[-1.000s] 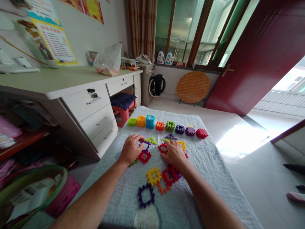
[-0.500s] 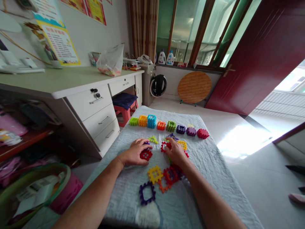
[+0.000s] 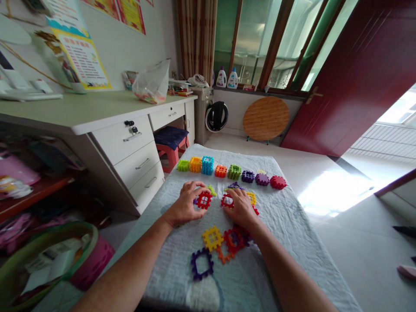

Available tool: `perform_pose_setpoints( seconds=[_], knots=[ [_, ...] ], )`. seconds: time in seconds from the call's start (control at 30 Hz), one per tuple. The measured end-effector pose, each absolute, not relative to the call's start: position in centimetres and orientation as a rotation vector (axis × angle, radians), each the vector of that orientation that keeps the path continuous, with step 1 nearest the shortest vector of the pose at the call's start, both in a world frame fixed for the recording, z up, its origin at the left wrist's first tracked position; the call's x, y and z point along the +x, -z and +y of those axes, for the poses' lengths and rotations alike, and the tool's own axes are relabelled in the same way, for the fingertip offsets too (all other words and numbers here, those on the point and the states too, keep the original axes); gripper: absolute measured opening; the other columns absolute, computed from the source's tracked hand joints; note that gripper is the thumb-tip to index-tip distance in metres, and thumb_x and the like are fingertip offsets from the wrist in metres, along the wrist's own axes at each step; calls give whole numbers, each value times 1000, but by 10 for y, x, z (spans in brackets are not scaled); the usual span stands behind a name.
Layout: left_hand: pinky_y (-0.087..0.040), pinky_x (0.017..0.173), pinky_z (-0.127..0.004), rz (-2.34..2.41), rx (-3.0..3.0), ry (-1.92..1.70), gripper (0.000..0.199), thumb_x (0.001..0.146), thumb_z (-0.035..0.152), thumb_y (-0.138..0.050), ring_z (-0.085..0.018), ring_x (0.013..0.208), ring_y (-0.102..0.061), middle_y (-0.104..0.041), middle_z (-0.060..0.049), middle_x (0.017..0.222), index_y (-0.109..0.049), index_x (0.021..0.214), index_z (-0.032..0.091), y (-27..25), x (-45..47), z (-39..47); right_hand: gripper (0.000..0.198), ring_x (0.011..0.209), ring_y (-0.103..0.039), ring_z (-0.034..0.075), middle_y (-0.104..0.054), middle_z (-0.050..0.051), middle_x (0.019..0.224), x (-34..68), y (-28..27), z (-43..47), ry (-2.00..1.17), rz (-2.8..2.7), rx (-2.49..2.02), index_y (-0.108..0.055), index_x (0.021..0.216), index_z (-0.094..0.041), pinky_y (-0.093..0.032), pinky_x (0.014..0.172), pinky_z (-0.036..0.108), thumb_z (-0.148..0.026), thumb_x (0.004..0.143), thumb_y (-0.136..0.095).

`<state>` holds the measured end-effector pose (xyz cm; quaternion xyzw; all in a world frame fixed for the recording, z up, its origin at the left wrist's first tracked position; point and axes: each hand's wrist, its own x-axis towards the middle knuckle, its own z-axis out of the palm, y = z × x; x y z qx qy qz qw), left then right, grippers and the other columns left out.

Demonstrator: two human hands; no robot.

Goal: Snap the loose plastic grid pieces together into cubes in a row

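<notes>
My left hand (image 3: 188, 203) pinches a red square interlocking tile with a four-pane window (image 3: 204, 200), its thumb below and fingers above. A bit of a purple piece (image 3: 195, 201) shows behind that tile. My right hand (image 3: 242, 206) has its fingers curled at the right edge of a red interlocking tile with a large opening (image 3: 224, 203); its thumb is partly hidden. Close by lie a yellow tile (image 3: 252, 198), a purple piece (image 3: 235, 186) and a lime green piece (image 3: 212, 190). Nearer me are a yellow window tile (image 3: 212, 238) and a dark purple frame tile (image 3: 202, 264).
Built cubes stand in a row at the table's far side, among them a blue cube (image 3: 207, 165) and a red block (image 3: 278, 182). Red tiles (image 3: 234, 239) and an orange tile (image 3: 225, 255) lie by my right forearm. A white desk (image 3: 130, 134) stands left.
My left hand has lifted the red window tile slightly and tilted it toward me. My right hand's fingers have shifted to the right, uncovering more of the red tile beside them.
</notes>
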<state>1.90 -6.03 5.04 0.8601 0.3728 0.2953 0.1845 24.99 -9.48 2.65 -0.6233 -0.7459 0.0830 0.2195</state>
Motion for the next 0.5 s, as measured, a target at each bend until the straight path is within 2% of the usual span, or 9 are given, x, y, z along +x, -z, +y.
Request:
perform_pose_setpoints(
  seconds=[0.13,0.27,0.37,0.5],
  knots=[
    [-41,99,-37,993,2201,-958,50,68,26,-70,-22,111,-49,-50,-6,118,-57,117,24,-56,22,-66,59,110,-46,22,-48,9,116,248,-29,-95,-318,-1962,-1445,-45,128,-19,-39,98,39,-11,71,-57],
    [-49,82,-30,800,1885,-867,48,71,26,-69,-18,97,-57,-56,-6,112,-54,116,21,-48,27,-66,58,104,-52,19,-48,8,115,242,-40,-101,-435,-1922,-1306,-45,127,-21,-45,92,35,-14,72,-59],
    [-48,85,-33,677,1646,-832,50,72,25,-68,-20,101,-58,-58,-9,114,-50,119,18,-39,33,-66,59,94,-55,18,-50,7,111,237,-44,-104,-481,-1938,-1295,-45,127,-22,-48,85,34,-22,72,-66],
    [-47,91,-37,573,1400,-764,54,75,24,-66,-22,106,-59,-58,-11,121,-46,124,18,-38,39,-68,60,97,-55,20,-53,7,107,232,-43,-106,-449,-1966,-1270,-44,126,-22,-47,86,37,-25,72,-68]
  ],
)
